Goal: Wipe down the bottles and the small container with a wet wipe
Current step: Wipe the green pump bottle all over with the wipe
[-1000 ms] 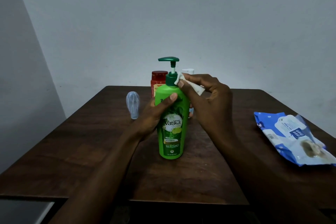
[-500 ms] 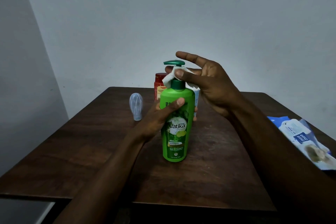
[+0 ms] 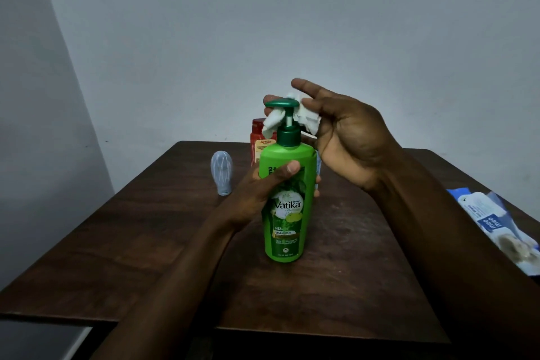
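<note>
My L hand [image 3: 263,190] grips bottle [image 3: 287,213] mid-body, upright on table [image 3: 175,242]. My R hand [image 3: 347,137] pinches wipe [image 3: 306,118], now up at pump head [image 3: 282,103]; 1 s ago at collar. So bottle prob nearly done. Red bottle [image 3: 258,137] and sm container [image 3: 221,172] behind look untouched.

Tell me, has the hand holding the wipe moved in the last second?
Yes. The right hand carried the wipe up the green bottle, from its collar to the pump head.
</note>
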The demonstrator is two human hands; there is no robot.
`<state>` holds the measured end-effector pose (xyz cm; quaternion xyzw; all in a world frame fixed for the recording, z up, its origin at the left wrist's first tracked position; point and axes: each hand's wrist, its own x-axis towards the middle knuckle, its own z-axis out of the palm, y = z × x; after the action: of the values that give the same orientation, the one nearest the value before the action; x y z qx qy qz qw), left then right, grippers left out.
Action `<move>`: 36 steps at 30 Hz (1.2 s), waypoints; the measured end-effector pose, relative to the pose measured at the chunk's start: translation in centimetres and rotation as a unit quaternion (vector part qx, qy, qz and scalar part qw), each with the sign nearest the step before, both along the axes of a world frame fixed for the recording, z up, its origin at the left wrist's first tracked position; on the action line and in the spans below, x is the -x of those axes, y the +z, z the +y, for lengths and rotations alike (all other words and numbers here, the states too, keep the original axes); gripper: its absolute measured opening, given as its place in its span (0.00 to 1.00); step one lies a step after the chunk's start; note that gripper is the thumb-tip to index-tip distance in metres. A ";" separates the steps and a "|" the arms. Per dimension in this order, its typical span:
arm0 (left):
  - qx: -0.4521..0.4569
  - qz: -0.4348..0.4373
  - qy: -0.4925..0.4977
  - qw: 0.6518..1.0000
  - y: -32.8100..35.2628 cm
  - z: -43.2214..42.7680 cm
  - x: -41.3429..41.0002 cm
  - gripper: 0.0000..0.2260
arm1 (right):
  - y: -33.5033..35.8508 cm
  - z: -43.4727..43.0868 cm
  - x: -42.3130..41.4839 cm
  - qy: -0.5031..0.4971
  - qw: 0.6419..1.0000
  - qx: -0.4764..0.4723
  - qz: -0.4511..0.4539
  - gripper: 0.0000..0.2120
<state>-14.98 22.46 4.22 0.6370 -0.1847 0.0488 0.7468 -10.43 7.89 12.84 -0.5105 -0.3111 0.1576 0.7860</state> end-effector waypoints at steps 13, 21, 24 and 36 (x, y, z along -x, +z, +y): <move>-0.009 0.008 0.012 1.000 0.3 -0.2 0.1 0.09 | 0.5 -2.1 1.9 -0.261 0.946 -0.092 -0.170 0.24; -0.016 -0.008 0.019 1.000 0.4 -0.1 -0.4 0.10 | 1.7 -0.9 1.5 -0.282 0.833 0.165 -0.447 0.09; -0.023 0.000 0.020 1.000 0.7 -0.1 -0.3 0.09 | 2.7 -0.4 1.4 -0.255 0.816 0.199 -0.479 0.10; -0.016 0.007 0.033 0.999 0.3 -0.1 -0.6 0.09 | -1.7 -2.2 -1.2 -0.145 0.982 0.001 -0.118 0.13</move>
<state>-14.41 22.35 4.56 0.6549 -0.1592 0.0659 0.7358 -9.26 5.71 11.11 -0.5658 -0.3236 -0.0193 0.7582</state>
